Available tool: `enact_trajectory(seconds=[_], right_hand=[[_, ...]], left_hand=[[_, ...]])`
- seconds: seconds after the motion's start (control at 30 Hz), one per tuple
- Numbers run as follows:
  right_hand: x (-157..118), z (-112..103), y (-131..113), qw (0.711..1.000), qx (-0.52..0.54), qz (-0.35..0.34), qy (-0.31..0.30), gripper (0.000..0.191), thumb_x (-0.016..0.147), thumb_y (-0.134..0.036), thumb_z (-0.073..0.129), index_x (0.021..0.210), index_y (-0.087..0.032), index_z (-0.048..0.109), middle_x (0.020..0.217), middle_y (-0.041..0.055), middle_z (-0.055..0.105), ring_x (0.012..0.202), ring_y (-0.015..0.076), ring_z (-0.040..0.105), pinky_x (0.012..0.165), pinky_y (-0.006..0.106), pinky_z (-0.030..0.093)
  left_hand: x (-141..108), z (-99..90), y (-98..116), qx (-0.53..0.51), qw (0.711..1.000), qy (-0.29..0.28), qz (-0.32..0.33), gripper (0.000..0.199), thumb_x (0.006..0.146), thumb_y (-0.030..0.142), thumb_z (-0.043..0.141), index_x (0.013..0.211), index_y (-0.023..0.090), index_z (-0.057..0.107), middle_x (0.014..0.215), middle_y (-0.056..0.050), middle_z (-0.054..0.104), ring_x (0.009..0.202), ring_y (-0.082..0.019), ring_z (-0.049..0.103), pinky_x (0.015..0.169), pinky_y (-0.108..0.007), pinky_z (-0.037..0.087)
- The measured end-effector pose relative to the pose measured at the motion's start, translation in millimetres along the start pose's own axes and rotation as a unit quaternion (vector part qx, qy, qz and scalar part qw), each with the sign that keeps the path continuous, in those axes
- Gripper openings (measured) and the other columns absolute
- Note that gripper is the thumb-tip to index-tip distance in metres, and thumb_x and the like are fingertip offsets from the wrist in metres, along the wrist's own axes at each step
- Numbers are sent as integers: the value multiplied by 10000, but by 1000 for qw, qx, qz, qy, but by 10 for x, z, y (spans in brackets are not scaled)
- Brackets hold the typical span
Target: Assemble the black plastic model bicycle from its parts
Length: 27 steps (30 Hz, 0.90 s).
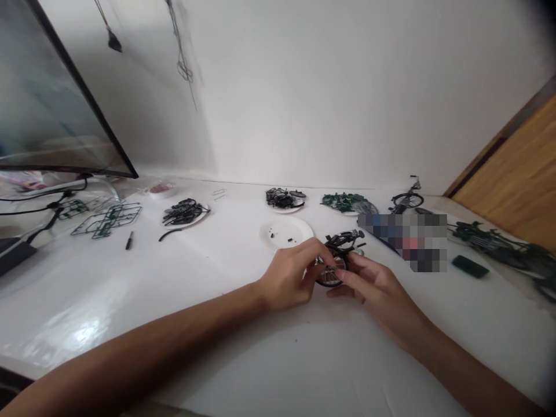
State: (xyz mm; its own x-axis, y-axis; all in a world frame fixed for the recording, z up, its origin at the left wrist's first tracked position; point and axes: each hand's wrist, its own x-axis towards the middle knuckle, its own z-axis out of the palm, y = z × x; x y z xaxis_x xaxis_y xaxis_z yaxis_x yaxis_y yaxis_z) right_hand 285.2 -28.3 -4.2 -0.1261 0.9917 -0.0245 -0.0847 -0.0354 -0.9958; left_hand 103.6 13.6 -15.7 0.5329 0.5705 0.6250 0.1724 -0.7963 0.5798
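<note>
Wheel (330, 271) of black miniature bicycle model (343, 243) gripped between left hand (289, 275) and right hand (373, 289), hands together; model held over white tabletop (143, 284); paper plate (286, 233) with small black parts (278, 236) just behind.

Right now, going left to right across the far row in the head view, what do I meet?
Green plastic sprue frame, small black tool, paper plate of black parts, second plate of black parts, plate of green parts, model bicycle
</note>
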Motion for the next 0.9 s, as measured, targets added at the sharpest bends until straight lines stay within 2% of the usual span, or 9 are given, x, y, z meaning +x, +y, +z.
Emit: enact_trajectory(seconds=[0.07,0.2,0.3,0.47,0.53,0.67,0.77,0.9], right_hand=[[-10,12,-6,1000,-3,-3,-3,256,811,-346,733,1028,-211,717,1009,69,700,928,230,654,729,379,623],[-23,29,-8,1000,-15,-6,-8,225,810,-348,737,983,-205,720,940,53,689,867,203,647,710,349,625],[-19,21,-14,1000,-11,-17,-2,210,821,-351,728,982,-216,722,921,46,670,882,206,636,720,366,632],[-10,5,-38,999,-22,-34,8,236,842,-363,707,1031,-223,712,1007,67,687,949,230,641,713,353,631],[-16,16,-44,999,-30,-38,5,244,842,-365,707,1040,-222,709,1006,63,694,947,226,647,722,341,629],[-31,36,-41,998,-44,-44,-15,266,843,-367,700,1063,-218,700,1038,69,704,944,238,662,736,369,635],[-18,2,-33,997,-51,-55,-17,282,854,-359,689,1101,-222,694,1063,73,708,982,251,657,754,393,639],[14,-63,-38,997,-51,-62,-7,339,856,-346,694,1170,-220,674,1084,75,713,992,249,655,766,412,642]], left_hand=[[7,-1,12,11,1000,3,14,133,917,117,521,1017,196,561,995,-52,649,786,-139,590,682,-269,494],[8,42,10,22,999,34,-30,65,935,217,594,987,200,559,928,-18,641,716,-114,559,662,-257,476],[11,66,-1,-3,998,48,-29,22,956,185,556,970,202,557,952,-24,630,794,-125,585,695,-256,482],[39,54,29,-52,997,51,3,114,952,103,486,987,187,556,1015,-68,601,889,-148,578,717,-255,486],[43,62,50,-59,997,50,-13,113,927,125,544,1018,191,549,1035,-66,602,820,-135,561,689,-253,481],[32,98,50,-54,992,63,-93,180,894,230,654,1017,214,525,956,-11,627,663,-98,499,640,-248,461],[26,90,16,-58,993,55,-92,95,932,170,569,1007,211,528,941,-9,631,713,-105,531,672,-241,468],[31,37,-6,-42,994,60,-77,108,931,134,516,1015,198,538,914,-22,602,713,-113,523,661,-245,456]])
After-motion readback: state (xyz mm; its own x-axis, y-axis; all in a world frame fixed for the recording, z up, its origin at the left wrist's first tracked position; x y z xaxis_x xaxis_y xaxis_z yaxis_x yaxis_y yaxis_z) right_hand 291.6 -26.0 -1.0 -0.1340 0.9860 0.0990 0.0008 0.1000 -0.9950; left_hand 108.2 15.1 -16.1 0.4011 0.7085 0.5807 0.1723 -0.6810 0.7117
